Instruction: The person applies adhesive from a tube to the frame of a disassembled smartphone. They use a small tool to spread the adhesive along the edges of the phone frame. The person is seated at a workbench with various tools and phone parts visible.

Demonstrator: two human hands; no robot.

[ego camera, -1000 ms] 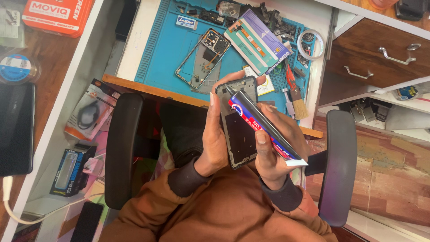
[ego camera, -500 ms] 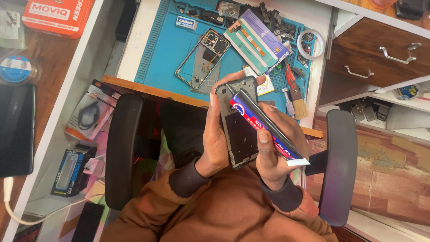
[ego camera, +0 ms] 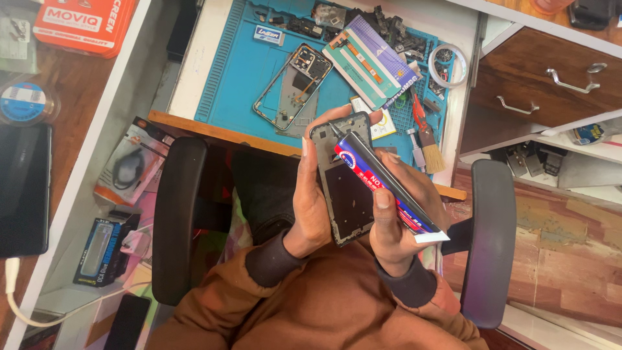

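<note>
My left hand (ego camera: 310, 194) grips a dark phone frame (ego camera: 346, 194) upright over my lap, fingers wrapped round its left edge. My right hand (ego camera: 398, 220) holds a red, blue and white glue tube (ego camera: 382, 185) slanted across the frame, with its black nozzle tip touching the frame's top left corner. Both sleeves are brown. A second phone chassis (ego camera: 295, 84) with exposed parts lies on the blue work mat (ego camera: 240, 78) ahead of my hands.
On the mat sit a striped flat package (ego camera: 370, 59), a tape roll (ego camera: 448, 65), a small brush (ego camera: 429, 150) and loose parts. Black chair armrests (ego camera: 176, 214) flank me. Wooden drawers (ego camera: 551, 78) stand right; a shelf with packaged goods (ego camera: 129, 170) stands left.
My right thumb has shifted slightly on the tube. The frame and tube stay in almost the same place.
</note>
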